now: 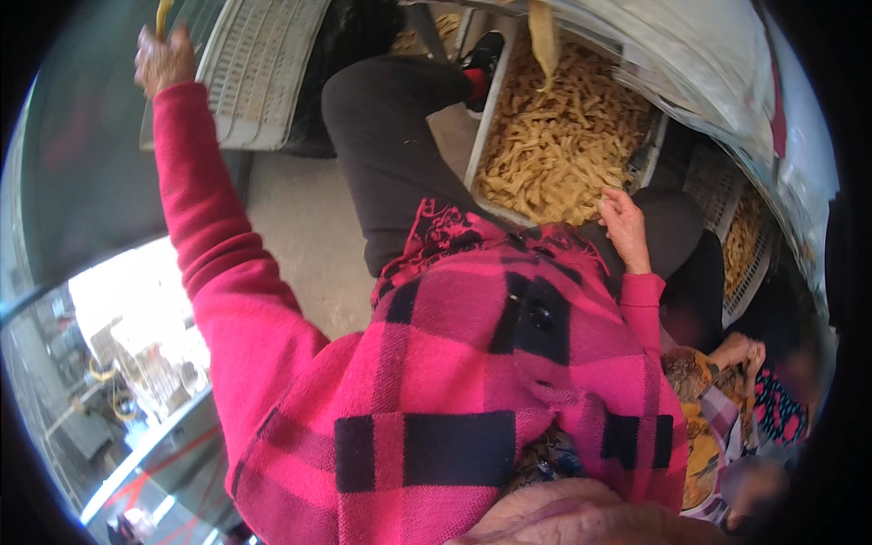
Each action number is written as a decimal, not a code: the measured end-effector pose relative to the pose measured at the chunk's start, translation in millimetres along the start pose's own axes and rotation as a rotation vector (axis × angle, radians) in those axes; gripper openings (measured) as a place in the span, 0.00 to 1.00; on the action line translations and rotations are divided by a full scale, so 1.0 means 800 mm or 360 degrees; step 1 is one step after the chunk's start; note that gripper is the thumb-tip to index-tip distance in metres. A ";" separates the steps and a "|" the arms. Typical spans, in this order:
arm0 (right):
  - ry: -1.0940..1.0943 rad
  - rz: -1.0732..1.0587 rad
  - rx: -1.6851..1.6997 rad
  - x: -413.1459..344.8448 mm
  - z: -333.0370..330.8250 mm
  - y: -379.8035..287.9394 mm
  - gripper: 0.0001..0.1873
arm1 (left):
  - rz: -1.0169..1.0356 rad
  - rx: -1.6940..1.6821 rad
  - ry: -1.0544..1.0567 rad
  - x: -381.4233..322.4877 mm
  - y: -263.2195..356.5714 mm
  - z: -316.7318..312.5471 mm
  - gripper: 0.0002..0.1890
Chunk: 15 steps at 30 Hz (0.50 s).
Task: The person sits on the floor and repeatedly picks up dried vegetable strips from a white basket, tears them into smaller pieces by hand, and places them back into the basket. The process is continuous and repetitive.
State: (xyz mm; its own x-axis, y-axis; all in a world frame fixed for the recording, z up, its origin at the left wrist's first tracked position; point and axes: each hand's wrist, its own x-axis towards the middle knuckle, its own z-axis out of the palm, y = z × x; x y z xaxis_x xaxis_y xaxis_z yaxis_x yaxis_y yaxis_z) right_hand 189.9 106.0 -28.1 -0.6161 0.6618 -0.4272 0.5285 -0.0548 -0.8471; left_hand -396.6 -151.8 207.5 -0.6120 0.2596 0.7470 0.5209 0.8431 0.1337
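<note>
My left hand [163, 60] is stretched out to the upper left, its fingers closed around the end of a yellowish dried strip [162, 15]. Near my lap, my right hand [621, 221] has its thumb and fingertips close together at the edge of a crate; whether a small piece is pinched there, I cannot tell. The pale plastic crate [480, 160] is filled with yellow-brown dried strips [558, 143] and stands between my legs. Above it hangs a longer pale yellow strip [543, 41], its upper end cut off by the picture's rim.
A white slatted plastic crate [262, 68] stands at the upper left, beside a dark panel [88, 136]. Plastic sheeting [708, 61] covers a surface at the upper right. Another crate [756, 266] of strips lies at the right, near a co-worker's hands [742, 354].
</note>
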 end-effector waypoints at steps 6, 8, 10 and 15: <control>0.0218 -0.0182 -0.0255 0.002 0.002 0.039 0.17 | -0.0346 -0.1144 -0.0936 -0.177 0.139 0.047 0.18; 0.0220 -0.0242 -0.0369 0.006 0.003 0.036 0.15 | -0.0149 -0.1498 -0.1205 -0.250 0.245 0.066 0.19; 0.0176 -0.0250 -0.0493 0.008 0.008 0.015 0.15 | -0.0172 -0.1759 -0.1556 -0.285 0.332 0.096 0.34; 0.0173 -0.0224 -0.0394 0.007 0.011 0.010 0.16 | -0.0910 -0.2226 -0.2245 -0.281 0.409 0.096 0.25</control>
State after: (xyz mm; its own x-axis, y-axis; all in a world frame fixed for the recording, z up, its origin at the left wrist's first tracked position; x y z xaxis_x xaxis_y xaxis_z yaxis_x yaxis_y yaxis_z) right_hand 185.7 102.6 -40.0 -0.6343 0.7269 -0.2633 0.5770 0.2183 -0.7870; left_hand -133.9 102.0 33.3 -0.4151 0.8342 -0.3629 -0.2675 0.2693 0.9251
